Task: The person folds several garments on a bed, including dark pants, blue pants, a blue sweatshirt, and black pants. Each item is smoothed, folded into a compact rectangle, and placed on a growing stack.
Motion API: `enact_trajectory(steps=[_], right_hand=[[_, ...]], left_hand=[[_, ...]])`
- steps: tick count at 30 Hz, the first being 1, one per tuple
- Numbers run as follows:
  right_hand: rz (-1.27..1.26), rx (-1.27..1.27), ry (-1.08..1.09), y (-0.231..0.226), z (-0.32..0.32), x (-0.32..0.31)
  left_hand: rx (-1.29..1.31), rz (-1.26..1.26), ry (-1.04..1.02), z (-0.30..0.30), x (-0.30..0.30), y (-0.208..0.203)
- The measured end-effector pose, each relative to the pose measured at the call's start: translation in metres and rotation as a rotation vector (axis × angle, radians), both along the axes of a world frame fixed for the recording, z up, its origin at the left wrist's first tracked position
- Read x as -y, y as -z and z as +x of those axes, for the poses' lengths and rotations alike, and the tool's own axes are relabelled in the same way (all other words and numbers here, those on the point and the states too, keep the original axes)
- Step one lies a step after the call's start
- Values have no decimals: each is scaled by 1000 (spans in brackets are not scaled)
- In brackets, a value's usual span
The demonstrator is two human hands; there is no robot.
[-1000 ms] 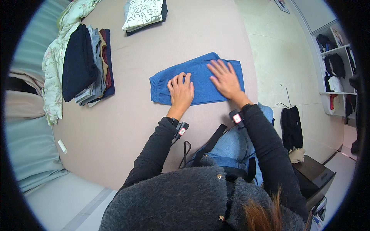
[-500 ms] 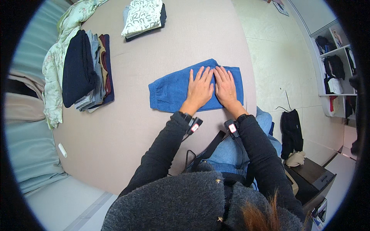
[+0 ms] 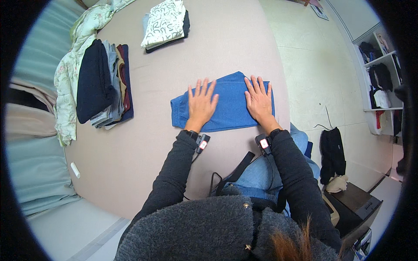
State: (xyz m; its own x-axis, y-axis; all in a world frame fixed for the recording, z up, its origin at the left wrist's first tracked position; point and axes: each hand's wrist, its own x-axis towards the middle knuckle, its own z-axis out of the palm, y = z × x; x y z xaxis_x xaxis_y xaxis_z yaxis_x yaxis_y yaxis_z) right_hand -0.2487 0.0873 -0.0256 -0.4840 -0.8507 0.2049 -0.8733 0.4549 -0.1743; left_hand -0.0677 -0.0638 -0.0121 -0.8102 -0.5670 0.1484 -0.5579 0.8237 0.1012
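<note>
1. Clearly, the folded blue garment [image 3: 230,104] lies flat on the pinkish sheet [image 3: 213,52], near its right-hand edge, the ribbed cuff pointing left.
2. Near that cuff, the left hand [image 3: 201,106] is over the garment, palm down with fingers spread wide – nothing pinched or gripped. Its fingertips are a little blurred, and from where I stand I cannot tell how firmly it presses.
3. At the garment's wider right end, the right hand [image 3: 260,102] rests palm down, its fingers long and slightly apart, with no hold on the cloth.
4. Beyond the garment and somewhat left of it sits a small pile of folded clothes [image 3: 165,26], a white printed piece on top.
5. Well to the garment's left is a larger clothes stack [image 3: 105,82], navy uppermost, with a pale floral padded item [image 3: 65,95] just past it.
6. To the garment's right, down on the floor – black trousers [image 3: 332,152], and a beige cloth [image 3: 337,184] by a dark brown cabinet [image 3: 355,202].
7. Farther right of the garment stand white shelves [image 3: 379,59] holding clothes.
</note>
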Motion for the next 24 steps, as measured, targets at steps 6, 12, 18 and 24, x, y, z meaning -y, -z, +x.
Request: enact_trajectory(steps=[6, 12, 18, 24], right_hand=[[-30, -9, -2, 4, -2, 0], [-23, -16, 0, 4, -3, -1], [-14, -31, 11, 5, -2, -1], [-18, -30, 16, 4, -3, -1]], left_hand=[[-101, -139, -205, -6, -30, -19], [-8, 117, 66, -11, -102, -6], [90, 122, -1, 102, -75, -22], [-286, 80, -121, 107, -74, -52]])
